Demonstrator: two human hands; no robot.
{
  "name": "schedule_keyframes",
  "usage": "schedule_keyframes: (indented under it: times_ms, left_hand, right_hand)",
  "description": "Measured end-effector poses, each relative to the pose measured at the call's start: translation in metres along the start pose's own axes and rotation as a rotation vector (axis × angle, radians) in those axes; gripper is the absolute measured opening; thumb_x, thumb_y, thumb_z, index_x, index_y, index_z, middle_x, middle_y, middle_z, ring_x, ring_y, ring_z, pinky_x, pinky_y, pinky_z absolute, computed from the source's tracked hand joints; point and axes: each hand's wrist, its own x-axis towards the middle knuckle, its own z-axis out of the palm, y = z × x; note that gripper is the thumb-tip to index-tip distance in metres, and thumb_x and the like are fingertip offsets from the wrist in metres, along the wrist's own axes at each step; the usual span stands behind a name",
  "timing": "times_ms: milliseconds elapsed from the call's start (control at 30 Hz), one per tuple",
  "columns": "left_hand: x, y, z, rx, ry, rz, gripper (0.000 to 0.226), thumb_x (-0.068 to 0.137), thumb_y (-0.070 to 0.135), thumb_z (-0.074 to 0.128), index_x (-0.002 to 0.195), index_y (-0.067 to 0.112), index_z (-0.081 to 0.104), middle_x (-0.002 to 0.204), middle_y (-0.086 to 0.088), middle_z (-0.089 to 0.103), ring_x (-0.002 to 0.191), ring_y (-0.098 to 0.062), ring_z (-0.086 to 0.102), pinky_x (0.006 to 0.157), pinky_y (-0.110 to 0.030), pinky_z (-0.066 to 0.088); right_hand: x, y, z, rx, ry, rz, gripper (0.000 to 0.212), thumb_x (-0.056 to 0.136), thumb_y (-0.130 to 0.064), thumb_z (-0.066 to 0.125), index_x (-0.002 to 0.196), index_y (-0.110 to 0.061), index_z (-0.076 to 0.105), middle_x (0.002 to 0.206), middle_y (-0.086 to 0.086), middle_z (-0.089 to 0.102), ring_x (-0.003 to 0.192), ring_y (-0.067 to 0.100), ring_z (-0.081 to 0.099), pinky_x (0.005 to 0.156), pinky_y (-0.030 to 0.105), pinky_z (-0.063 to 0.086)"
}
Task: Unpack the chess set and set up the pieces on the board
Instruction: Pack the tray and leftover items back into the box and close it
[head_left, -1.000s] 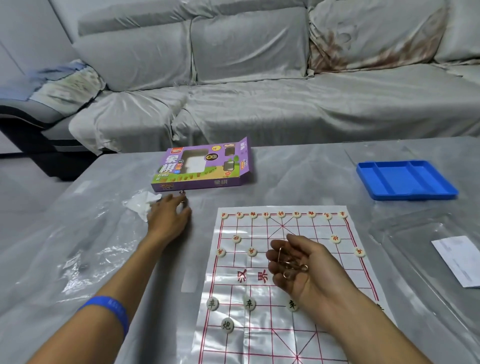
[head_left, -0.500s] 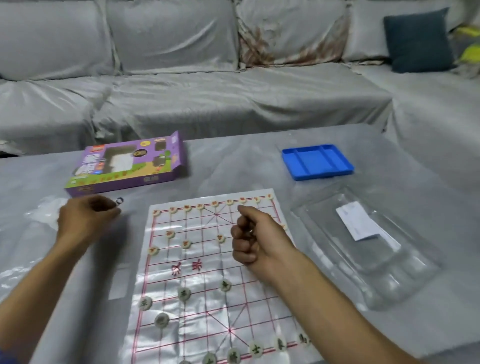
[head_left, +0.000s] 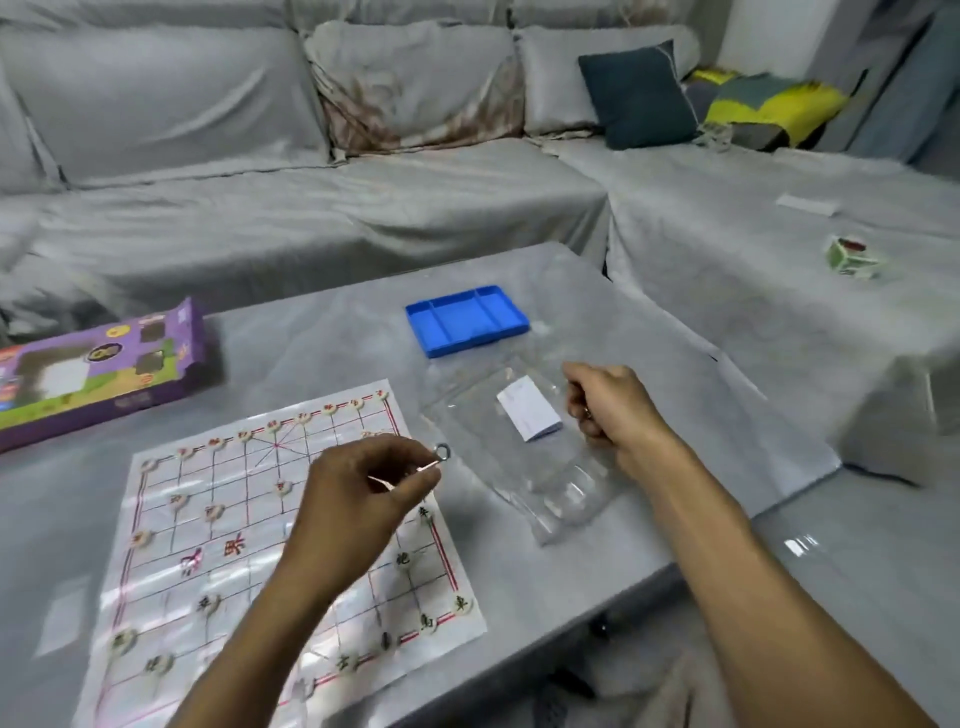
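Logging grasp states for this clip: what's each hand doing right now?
Left hand: pinches a small metal ring pin.
Right hand: fist curled round something small; what it is cannot be told.

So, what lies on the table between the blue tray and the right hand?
In the head view, between blue tray and right hand lies clear plastic packaging holding a white leaflet.
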Motion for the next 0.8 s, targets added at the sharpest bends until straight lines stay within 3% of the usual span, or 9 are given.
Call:
schedule_keyframes:
  times_ms: [67, 167, 300, 367, 533, 667, 800]
  left_hand:
    - [-0.002, 0.010, 0.039, -0.023, -0.074, 0.018, 0.012, 0.078, 0.016, 0.078, 0.077, 0.027, 0.074, 0.073, 0.012, 0.070, 0.067, -0.008, 0.065, 0.061, -0.020, 0.052]
    - [-0.003, 0.019, 0.080, -0.078, -0.137, -0.018, 0.008, 0.078, 0.017, 0.078, 0.078, 0.023, 0.075, 0.072, 0.007, 0.070, 0.065, -0.008, 0.062, 0.062, -0.023, 0.051]
    - [-0.002, 0.022, 0.104, -0.058, -0.170, -0.015, 0.006, 0.078, 0.018, 0.078, 0.078, 0.022, 0.074, 0.071, 0.006, 0.069, 0.064, -0.007, 0.061, 0.060, -0.019, 0.048]
    - [-0.002, 0.022, 0.106, -0.040, -0.178, -0.015, 0.006, 0.079, 0.018, 0.078, 0.078, 0.022, 0.074, 0.071, 0.005, 0.069, 0.065, -0.009, 0.062, 0.062, -0.024, 0.050]
    - [-0.001, 0.018, 0.105, -0.023, -0.163, -0.030, 0.007, 0.078, 0.017, 0.078, 0.077, 0.022, 0.073, 0.069, 0.005, 0.068, 0.064, -0.009, 0.062, 0.062, -0.025, 0.050]
    - [-0.002, 0.019, 0.102, -0.024, -0.152, -0.043, 0.008, 0.078, 0.017, 0.078, 0.075, 0.023, 0.073, 0.069, 0.003, 0.068, 0.065, -0.016, 0.063, 0.062, -0.030, 0.050]
    - [-0.001, 0.020, 0.100, -0.027, -0.143, -0.042, 0.008, 0.078, 0.016, 0.078, 0.076, 0.023, 0.073, 0.070, 0.003, 0.068, 0.066, -0.015, 0.063, 0.062, -0.028, 0.050]
  right_hand:
    - [0.009, 0.012, -0.027, -0.126, 0.056, -0.001, 0.028, 0.087, -0.018, 0.054, 0.060, -0.013, 0.052, 0.052, 0.004, 0.047, 0.040, 0.016, 0.035, 0.043, 0.022, 0.026]
    - [0.023, 0.032, -0.054, -0.115, 0.120, 0.061, 0.021, 0.086, -0.006, 0.047, 0.068, -0.003, 0.057, 0.060, 0.013, 0.053, 0.044, 0.020, 0.045, 0.043, 0.023, 0.036]
    - [0.030, 0.036, -0.060, -0.071, 0.091, 0.113, 0.023, 0.087, 0.002, 0.039, 0.085, 0.008, 0.061, 0.068, 0.020, 0.057, 0.040, 0.019, 0.049, 0.037, 0.018, 0.036]
    - [0.027, 0.033, -0.057, -0.115, 0.047, 0.114, 0.024, 0.090, 0.003, 0.040, 0.092, 0.008, 0.063, 0.076, 0.022, 0.062, 0.037, 0.014, 0.052, 0.031, 0.012, 0.029]
    - [0.022, 0.027, -0.051, -0.172, -0.057, 0.083, 0.031, 0.090, 0.003, 0.036, 0.097, 0.001, 0.066, 0.086, 0.016, 0.061, 0.056, 0.020, 0.054, 0.031, 0.012, 0.024]
    - [0.025, 0.028, -0.051, -0.168, -0.091, 0.052, 0.033, 0.090, 0.003, 0.032, 0.102, -0.002, 0.062, 0.099, 0.013, 0.061, 0.073, 0.027, 0.063, 0.034, 0.019, 0.036]
    - [0.028, 0.028, -0.050, -0.085, -0.075, 0.045, 0.032, 0.089, 0.007, 0.030, 0.102, -0.004, 0.058, 0.099, 0.014, 0.055, 0.069, 0.026, 0.055, 0.046, 0.031, 0.051]
